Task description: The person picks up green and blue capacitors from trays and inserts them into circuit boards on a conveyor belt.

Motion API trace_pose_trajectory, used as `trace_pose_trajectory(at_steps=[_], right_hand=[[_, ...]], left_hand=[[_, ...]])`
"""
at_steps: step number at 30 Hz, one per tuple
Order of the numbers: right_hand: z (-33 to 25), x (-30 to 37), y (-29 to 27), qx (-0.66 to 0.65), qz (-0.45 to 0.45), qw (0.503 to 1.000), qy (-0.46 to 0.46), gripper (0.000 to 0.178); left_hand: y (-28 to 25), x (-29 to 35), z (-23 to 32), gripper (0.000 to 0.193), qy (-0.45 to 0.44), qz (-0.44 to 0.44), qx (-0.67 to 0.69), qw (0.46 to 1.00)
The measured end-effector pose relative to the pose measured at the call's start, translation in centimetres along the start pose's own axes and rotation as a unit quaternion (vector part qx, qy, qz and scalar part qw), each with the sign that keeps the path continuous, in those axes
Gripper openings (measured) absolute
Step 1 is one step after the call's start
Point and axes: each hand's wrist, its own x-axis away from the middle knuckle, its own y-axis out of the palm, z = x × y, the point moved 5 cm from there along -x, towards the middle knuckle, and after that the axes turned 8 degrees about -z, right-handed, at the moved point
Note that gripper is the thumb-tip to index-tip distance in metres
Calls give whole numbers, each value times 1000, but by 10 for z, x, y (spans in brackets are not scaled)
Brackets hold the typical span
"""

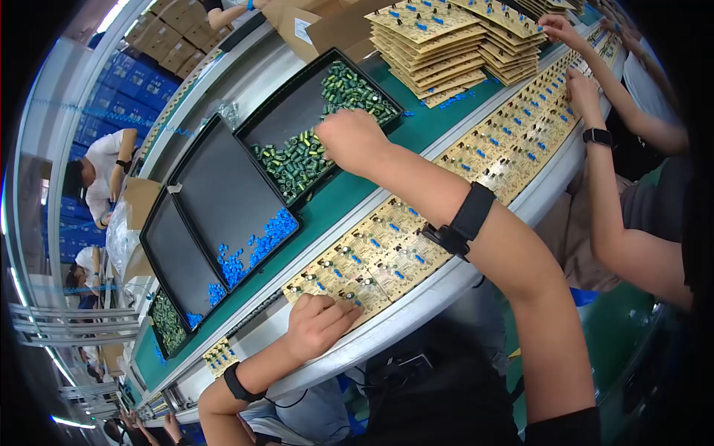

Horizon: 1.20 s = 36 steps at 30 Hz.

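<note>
My right hand (353,140) reaches over a black tray (286,110) of green cylindrical capacitors (297,165). Its fingers curl downward and together; the fingertips and anything in them are hidden behind the hand. My left hand (318,325) rests at the near end of a row of tan circuit boards (387,256) on the line. The fingers there are bent and closed at the board's edge, by a small upright component, and what they hold, if anything, cannot be made out. The boards carry small blue and black parts.
Blue components (271,234) lie in a second black tray (212,175), left of the green ones. Behind stand tall stacks of boards (424,52) and an open cardboard box (327,33). At right, a co-worker's hands (584,89) work over the same row.
</note>
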Motion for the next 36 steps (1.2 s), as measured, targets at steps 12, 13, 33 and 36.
trace_pose_trajectory(at_steps=[12, 13, 33, 36], right_hand=[[4, 6, 0, -120, 126, 984, -37, 10], [4, 7, -1, -135, 125, 982, -43, 10], [34, 137, -6, -579, -124, 800, 101, 15], [33, 141, -2, -628, -136, 754, 137, 18]], left_hand=[[-3, 5, 1, 35, 13, -17, -20, 1000], [-3, 3, 2, 35, 13, -17, -20, 1000], [-32, -83, -128, 19, -202, 7, -186, 962], [-16, -85, -155, 17, -237, -46, -169, 956]])
